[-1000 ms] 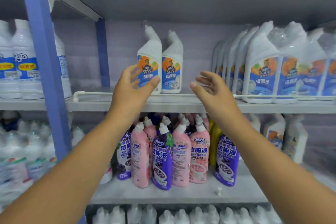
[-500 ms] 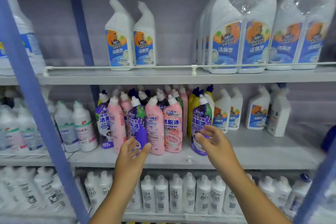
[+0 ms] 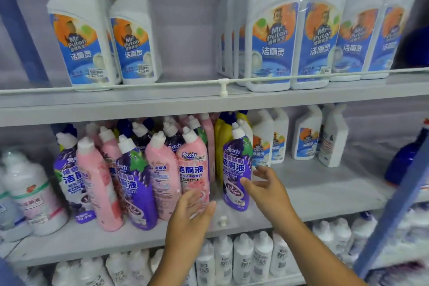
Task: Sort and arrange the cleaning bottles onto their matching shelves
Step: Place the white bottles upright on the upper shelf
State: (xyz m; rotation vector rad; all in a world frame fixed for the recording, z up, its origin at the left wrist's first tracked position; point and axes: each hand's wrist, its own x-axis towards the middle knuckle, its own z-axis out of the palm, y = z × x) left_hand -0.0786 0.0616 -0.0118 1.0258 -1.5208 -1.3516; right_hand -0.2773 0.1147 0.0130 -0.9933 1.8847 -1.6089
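Pink and purple toilet-cleaner bottles stand mixed together on the middle shelf (image 3: pixel 301 195). My left hand (image 3: pixel 188 218) is open just in front of a pink bottle (image 3: pixel 193 169), fingers spread near its base. My right hand (image 3: pixel 267 188) is open beside a purple bottle (image 3: pixel 236 169) that stands a little apart; its thumb is close to the label, and I cannot tell whether it touches. Yellow bottles (image 3: pixel 220 144) stand behind. White Mr Puton bottles (image 3: pixel 79 37) fill the upper shelf, and a few more white ones (image 3: pixel 306 137) stand on the middle shelf at right.
A white rail (image 3: pixel 222 82) runs along the upper shelf's front edge. White round bottles (image 3: pixel 30 190) crowd the left bay. Rows of white bottles (image 3: pixel 243 258) fill the lowest shelf. A blue upright (image 3: pixel 394 211) crosses at right, with a dark blue bottle (image 3: pixel 404 160) near it.
Both hands dropped from the upper shelf to the middle shelf and moved closer to the pink and purple bottles. The view tilted down and nearer.
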